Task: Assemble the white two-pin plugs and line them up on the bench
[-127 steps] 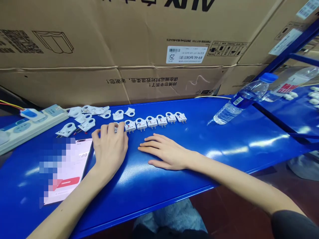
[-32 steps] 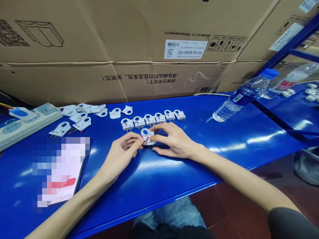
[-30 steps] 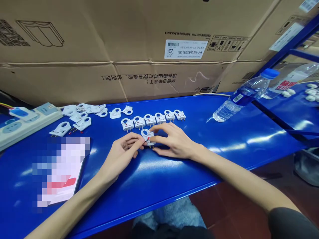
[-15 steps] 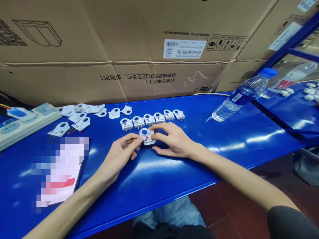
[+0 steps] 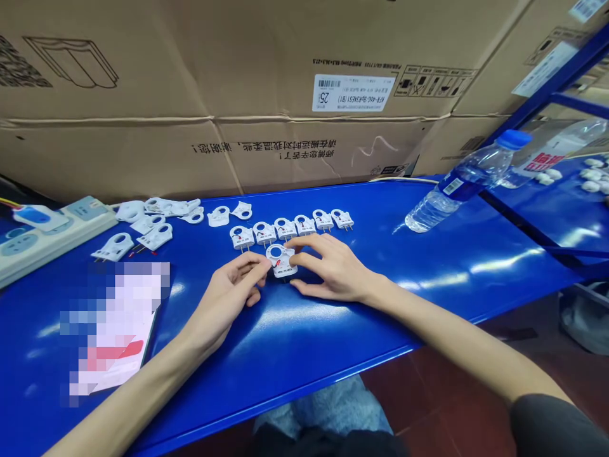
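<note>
A small white plug (image 5: 280,261) with a ring end and a red mark lies on the blue table (image 5: 428,285), pinched between both hands. My left hand (image 5: 228,295) touches its left side with thumb and fingertips. My right hand (image 5: 328,266) holds its right side with thumb and forefinger. Just behind it runs a row of several similar white plugs (image 5: 292,227) with prongs facing me. Loose white plug shells (image 5: 157,222) lie in a pile further left.
A white power strip (image 5: 42,235) sits at the far left. A phone (image 5: 114,330) lies flat by my left forearm. A water bottle (image 5: 466,181) lies on its side at the right. Large cardboard boxes (image 5: 261,95) wall off the back. A blue shelf frame (image 5: 556,89) stands at the right.
Four seconds ago both hands lay flat on the table; now they hold one plug between them in front of the row. Over the last second the hands have barely moved.
</note>
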Available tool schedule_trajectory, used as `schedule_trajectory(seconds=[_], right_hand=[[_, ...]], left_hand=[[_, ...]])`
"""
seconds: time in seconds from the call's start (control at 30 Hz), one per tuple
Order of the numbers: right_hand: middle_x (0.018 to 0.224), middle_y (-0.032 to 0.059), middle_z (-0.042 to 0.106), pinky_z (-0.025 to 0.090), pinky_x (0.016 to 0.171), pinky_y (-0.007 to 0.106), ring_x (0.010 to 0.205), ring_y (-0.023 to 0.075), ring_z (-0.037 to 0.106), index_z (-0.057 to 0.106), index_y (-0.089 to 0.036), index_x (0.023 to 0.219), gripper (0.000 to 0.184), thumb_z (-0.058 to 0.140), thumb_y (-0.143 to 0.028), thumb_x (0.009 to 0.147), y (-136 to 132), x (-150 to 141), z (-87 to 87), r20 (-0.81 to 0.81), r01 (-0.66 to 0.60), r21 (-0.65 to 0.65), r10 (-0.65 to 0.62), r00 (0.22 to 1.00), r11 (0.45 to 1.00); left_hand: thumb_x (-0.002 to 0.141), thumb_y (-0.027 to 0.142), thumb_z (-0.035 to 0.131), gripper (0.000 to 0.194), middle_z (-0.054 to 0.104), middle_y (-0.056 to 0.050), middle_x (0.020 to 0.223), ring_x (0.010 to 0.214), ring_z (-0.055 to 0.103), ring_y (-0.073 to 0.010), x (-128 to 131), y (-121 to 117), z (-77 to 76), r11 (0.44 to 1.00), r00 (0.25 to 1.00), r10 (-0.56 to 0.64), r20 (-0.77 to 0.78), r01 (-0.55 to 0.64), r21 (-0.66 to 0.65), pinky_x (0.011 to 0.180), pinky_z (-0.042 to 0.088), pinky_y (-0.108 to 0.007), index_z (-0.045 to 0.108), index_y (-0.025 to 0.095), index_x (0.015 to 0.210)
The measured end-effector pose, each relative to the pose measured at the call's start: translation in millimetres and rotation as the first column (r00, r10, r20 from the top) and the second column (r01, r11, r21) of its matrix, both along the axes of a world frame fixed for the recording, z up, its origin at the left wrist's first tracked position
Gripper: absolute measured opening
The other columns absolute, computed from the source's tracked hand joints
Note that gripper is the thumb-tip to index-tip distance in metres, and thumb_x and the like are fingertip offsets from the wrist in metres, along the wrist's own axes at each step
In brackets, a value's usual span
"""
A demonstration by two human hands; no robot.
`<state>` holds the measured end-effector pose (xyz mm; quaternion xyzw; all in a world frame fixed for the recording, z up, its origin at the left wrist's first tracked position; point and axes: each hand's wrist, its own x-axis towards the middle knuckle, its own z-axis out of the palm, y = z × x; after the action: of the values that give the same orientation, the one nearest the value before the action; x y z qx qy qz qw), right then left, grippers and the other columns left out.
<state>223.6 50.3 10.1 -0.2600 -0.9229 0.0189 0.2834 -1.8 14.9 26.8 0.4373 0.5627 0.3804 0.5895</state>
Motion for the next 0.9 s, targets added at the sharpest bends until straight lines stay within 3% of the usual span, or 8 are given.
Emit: schedule_trajectory(seconds=[0.23,0.53,0.9], right_hand=[[0.131,0.0149,0.068,0.055,0.087,0.04,0.115,0.0255,0.065,0.065,-0.018,0.111,0.017,0.06,-0.03,0.1,-0.9,-0.1,0.6,-0.004,-0.005,0.081,0.005,1.0,0.997],[0.133,0.0129,0.067,0.053,0.086,0.04,0.117,0.0252,0.063,0.067,-0.021,0.112,0.016,0.056,-0.031,0.105,-2.8,-0.6,-0.9,0.044,0.021,0.129,-0.027,0.999,0.991],[0.123,0.01,0.07,0.05,0.083,0.034,0.108,0.0206,0.064,0.07,-0.021,0.106,0.016,0.059,-0.032,0.105,-2.5,-2.9,-1.1,-0.017,0.038,0.206,-0.036,0.999,0.978]], left_hand=[[0.072,0.053,0.084,0.041,0.049,0.003,0.068,0.057,0.037,-0.0072,0.5,-0.3,-2.2,0.999,1.0,0.02,0.01,-0.02,0.025,0.044,0.028,-0.018,0.068,0.018,0.086],[0.07,0.051,0.086,0.04,0.049,0.004,0.066,0.057,0.039,-0.0074,1.4,-1.6,-0.8,0.998,0.999,0.049,0.022,-0.048,-0.033,0.043,0.032,-0.016,0.068,0.018,0.085],[0.077,0.051,0.082,0.036,0.051,0.003,0.069,0.061,0.044,-0.0098,2.2,-1.3,-0.9,0.999,0.999,-0.017,0.047,0.019,-0.031,0.045,0.039,-0.017,0.065,0.02,0.084]])
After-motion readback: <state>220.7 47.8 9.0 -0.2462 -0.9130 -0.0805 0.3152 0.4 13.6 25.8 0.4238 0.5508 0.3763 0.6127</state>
